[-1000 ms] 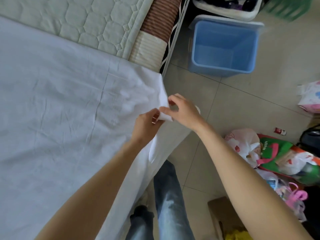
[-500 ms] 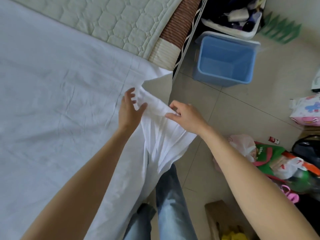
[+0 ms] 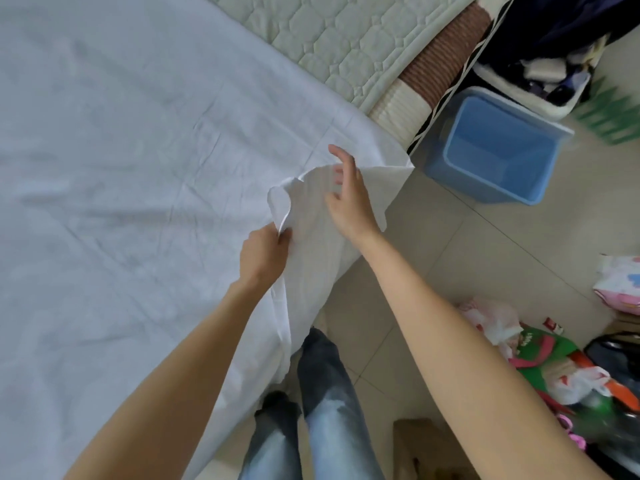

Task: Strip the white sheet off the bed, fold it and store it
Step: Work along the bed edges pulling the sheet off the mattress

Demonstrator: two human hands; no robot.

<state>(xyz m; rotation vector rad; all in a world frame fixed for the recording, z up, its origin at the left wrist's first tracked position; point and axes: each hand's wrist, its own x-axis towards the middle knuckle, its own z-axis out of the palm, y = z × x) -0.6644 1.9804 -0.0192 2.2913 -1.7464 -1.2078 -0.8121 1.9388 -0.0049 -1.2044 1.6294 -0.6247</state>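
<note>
Sheet (image 3: 121, 168) covers quilted mattress (image 3: 346, 39); left hand (image 3: 265, 254) pinches edge, right hand (image 3: 349, 199) spread loose; blue bin (image 3: 498, 150) nr bed.

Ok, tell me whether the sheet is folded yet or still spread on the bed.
Still spread. The sheet covers most of the bed; only its corner is lifted, pinched by the left hand, the right hand open against it.

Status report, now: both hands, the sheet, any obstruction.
Left hand pinches white sheet edge. Right hand open, on lifted corner. Sheet mostly on bed. Nothing blocking.
</note>
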